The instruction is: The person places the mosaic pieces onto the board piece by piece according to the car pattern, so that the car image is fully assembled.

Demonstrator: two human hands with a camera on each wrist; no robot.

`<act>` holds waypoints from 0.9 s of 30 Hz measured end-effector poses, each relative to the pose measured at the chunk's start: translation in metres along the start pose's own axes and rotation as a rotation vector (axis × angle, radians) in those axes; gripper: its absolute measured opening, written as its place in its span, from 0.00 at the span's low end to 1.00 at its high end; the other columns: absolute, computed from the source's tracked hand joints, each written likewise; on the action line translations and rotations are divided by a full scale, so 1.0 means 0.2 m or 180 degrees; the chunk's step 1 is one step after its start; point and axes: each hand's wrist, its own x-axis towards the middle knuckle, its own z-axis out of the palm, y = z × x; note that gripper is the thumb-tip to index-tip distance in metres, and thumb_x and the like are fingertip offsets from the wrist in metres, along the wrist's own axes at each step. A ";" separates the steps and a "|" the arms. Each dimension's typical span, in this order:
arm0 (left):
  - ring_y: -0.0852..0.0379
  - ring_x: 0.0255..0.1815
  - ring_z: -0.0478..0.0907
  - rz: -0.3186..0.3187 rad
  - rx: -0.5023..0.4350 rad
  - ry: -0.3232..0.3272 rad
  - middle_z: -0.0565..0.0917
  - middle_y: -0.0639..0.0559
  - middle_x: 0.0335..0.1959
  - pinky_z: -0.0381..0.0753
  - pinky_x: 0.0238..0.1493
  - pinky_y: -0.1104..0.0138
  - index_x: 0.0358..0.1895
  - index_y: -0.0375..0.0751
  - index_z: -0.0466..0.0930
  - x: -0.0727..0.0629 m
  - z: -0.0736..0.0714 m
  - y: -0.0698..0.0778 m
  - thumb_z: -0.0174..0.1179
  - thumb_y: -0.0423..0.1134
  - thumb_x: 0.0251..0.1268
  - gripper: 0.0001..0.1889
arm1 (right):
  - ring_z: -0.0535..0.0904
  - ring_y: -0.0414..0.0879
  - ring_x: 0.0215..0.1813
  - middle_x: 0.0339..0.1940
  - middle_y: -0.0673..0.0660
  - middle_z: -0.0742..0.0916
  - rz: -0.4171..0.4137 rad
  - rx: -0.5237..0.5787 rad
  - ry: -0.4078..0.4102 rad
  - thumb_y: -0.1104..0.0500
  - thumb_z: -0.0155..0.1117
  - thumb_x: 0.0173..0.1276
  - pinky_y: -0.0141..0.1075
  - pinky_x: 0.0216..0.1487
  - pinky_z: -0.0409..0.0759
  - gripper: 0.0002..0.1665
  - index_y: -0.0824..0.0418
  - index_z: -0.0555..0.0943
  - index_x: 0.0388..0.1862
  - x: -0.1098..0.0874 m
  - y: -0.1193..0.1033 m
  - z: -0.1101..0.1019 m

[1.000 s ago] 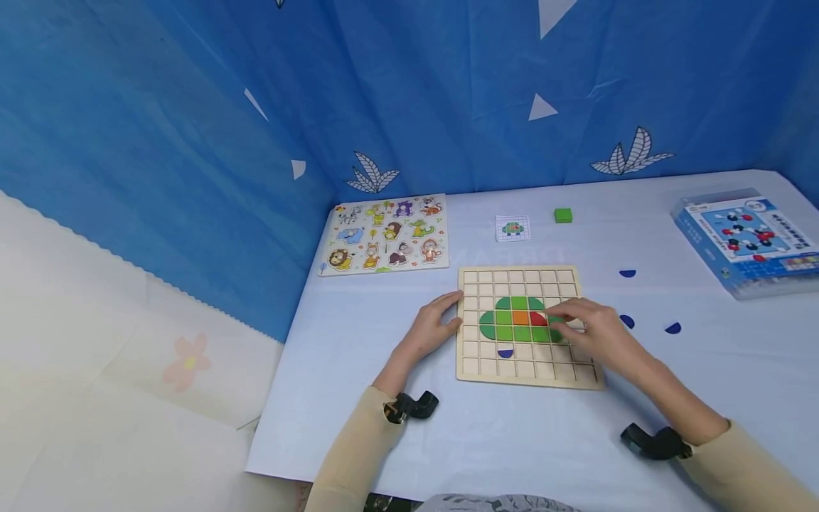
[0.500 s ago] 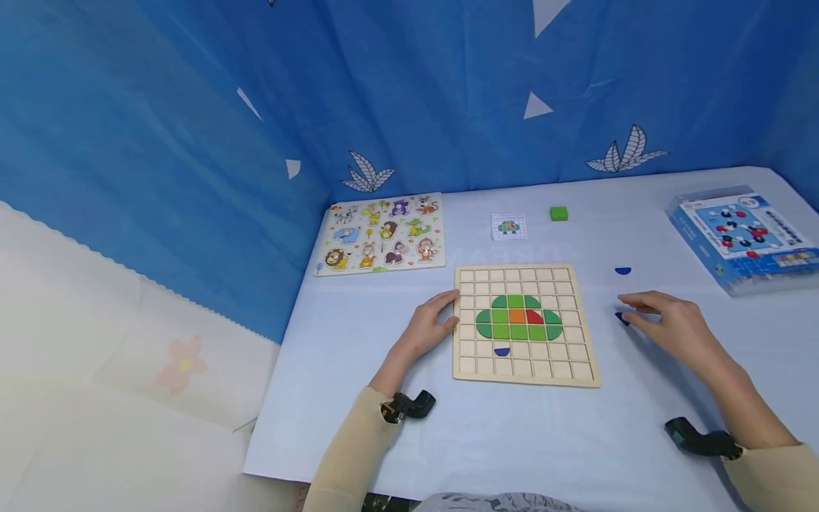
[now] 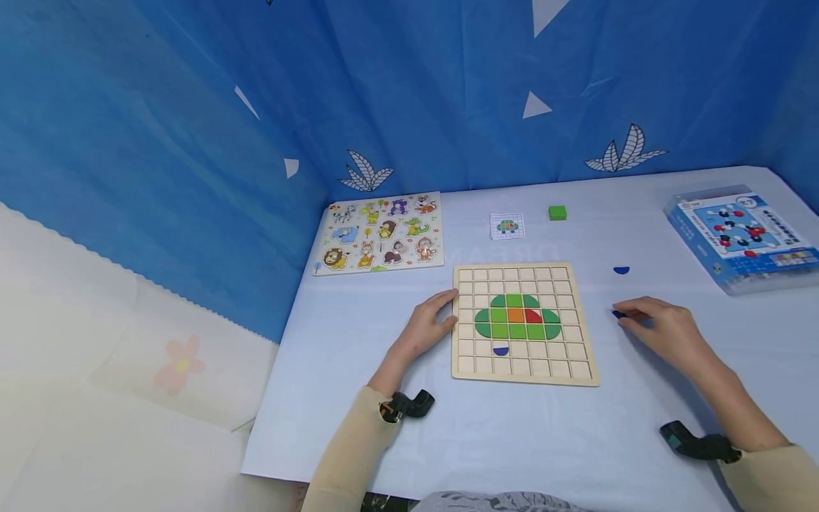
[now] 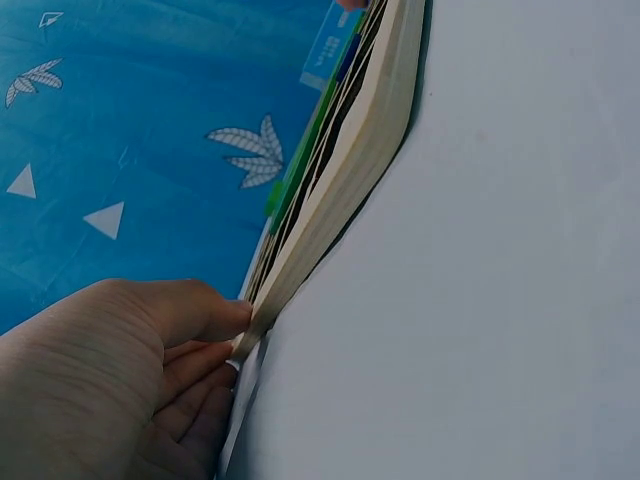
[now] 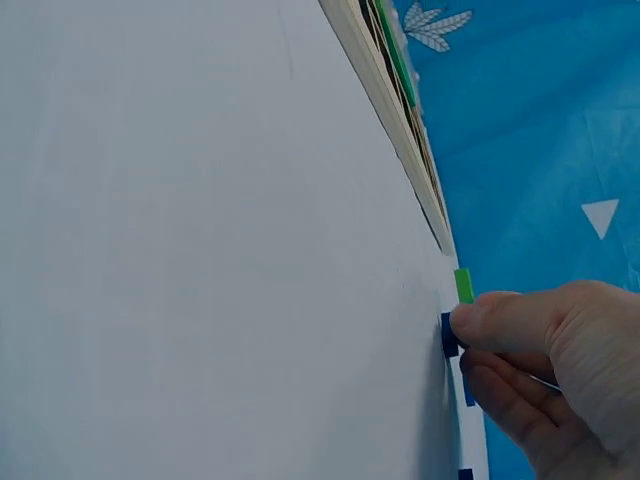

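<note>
In the head view, my left hand (image 3: 422, 328) rests at the left edge of a wooden grid board (image 3: 559, 369), thumb and fingertips against the rim. Light green, dark green, orange and red pieces form a car-like shape (image 3: 517, 331) on the grid. One blue half-circle piece (image 3: 501, 351) lies just below that shape. To the right of the board, my right hand (image 3: 665, 332) pinches another blue half-circle piece (image 3: 618, 313) between thumb and fingers, close to the tabletop. The right wrist view shows this held piece (image 5: 449, 335) standing out past the thumb tip.
A further blue half-circle (image 3: 621, 270) lies beyond my right hand. Behind the board are a small pattern card (image 3: 507, 226) and a green block (image 3: 557, 212). An animal puzzle (image 3: 379, 233) lies at the back left, a boxed molecule set (image 3: 745, 238) at the back right.
My right hand has left the dark green pieces at the board's right side, moved right, and taken hold of a blue half-circle. My left hand has stayed at the board's edge.
</note>
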 end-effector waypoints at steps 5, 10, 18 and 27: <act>0.56 0.69 0.60 -0.0001 -0.0011 -0.0015 0.67 0.49 0.68 0.59 0.68 0.68 0.69 0.40 0.65 0.00 0.00 0.00 0.58 0.36 0.66 0.28 | 0.80 0.60 0.35 0.38 0.67 0.84 0.0013 0.0024 0.0052 0.75 0.70 0.50 0.55 0.34 0.78 0.17 0.71 0.83 0.41 0.01 0.00 0.01; 0.56 0.69 0.60 0.0005 -0.0029 -0.0024 0.67 0.49 0.68 0.59 0.68 0.67 0.69 0.40 0.64 -0.01 0.01 0.00 0.58 0.36 0.66 0.28 | 0.79 0.62 0.36 0.38 0.69 0.83 0.0092 0.0017 0.0041 0.74 0.71 0.49 0.57 0.35 0.78 0.18 0.72 0.82 0.41 0.00 0.00 0.01; 0.55 0.69 0.60 0.0035 -0.0006 -0.0023 0.67 0.48 0.68 0.59 0.68 0.66 0.69 0.39 0.64 -0.01 -0.01 0.00 0.58 0.36 0.66 0.28 | 0.80 0.59 0.37 0.39 0.66 0.85 0.0092 0.0080 -0.0023 0.71 0.70 0.54 0.53 0.36 0.80 0.15 0.69 0.83 0.43 0.06 0.00 0.01; 0.55 0.69 0.59 0.0056 -0.0021 -0.0028 0.66 0.49 0.68 0.59 0.69 0.67 0.69 0.40 0.64 0.00 0.00 0.00 0.57 0.36 0.66 0.28 | 0.80 0.45 0.39 0.41 0.49 0.85 -0.0415 0.0552 -0.0278 0.62 0.70 0.59 0.45 0.37 0.82 0.15 0.54 0.85 0.47 0.17 -0.30 0.14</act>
